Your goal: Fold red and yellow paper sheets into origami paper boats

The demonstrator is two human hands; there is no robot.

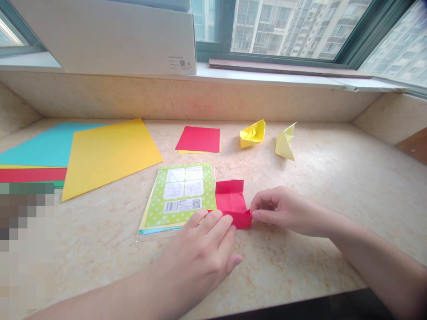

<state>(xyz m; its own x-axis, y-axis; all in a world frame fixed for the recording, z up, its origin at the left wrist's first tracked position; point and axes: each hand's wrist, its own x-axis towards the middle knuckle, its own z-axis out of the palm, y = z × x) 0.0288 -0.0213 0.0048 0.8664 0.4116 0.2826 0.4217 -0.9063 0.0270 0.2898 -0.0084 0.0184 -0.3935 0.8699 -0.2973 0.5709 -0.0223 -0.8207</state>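
Note:
A red sheet of folding paper [231, 202] lies on the counter with creases and raised flaps along its near and far sides. My left hand [205, 244] rests over its near left part, fingers bent onto the near flap and thumb pointing right. At the near right corner, my right hand [271, 206] pinches the paper between thumb and index finger. Just left of the red paper is a clear packet of coloured paper [188, 198] with a green dotted cover. The left part of the red paper is hidden by the left hand.
Behind stand a yellow paper boat [252, 134] and a pale yellow folded paper [284, 143]. Small red and yellow squares [199, 139] lie left of them. Large yellow [111, 155] and blue sheets [40, 144] lie farther left. A white box [116, 40] stands on the windowsill.

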